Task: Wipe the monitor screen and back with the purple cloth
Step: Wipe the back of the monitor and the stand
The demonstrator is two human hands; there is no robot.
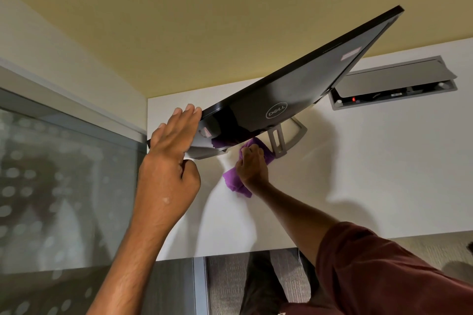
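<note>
Behind the monitor (294, 89), over the white desk (371, 174), that's where the action is. We're looking down on the glossy black back panel, Dell logo (276, 111) in plain sight, the whole screen tipped at an angle. The left hand (174, 133) clamps the near edge, fingers hooked over the top and thumb tucked underneath, a firm steadying hold. The right hand (252, 165) reaches in low, fist closed around the purple cloth (234, 181), which is bunched up with a tail trailing toward the desk.

The cloth sits just beside the grey stand (277, 139), at the bottom of the back panel, and you can catch its purple reflection in the gloss. Whether the fabric is actually pressing the panel or hovering just off it, I cannot tell from this angle.

My read: this is the back-of-monitor step, working the lower section by the stand. The wide stretch of panel running up toward the far corner, above the open cable box (394, 84), looks like the ground left to cover. The next move calls for a long sweep along that panel, with the left hand bracing hard so the screen doesn't swing or tip.
</note>
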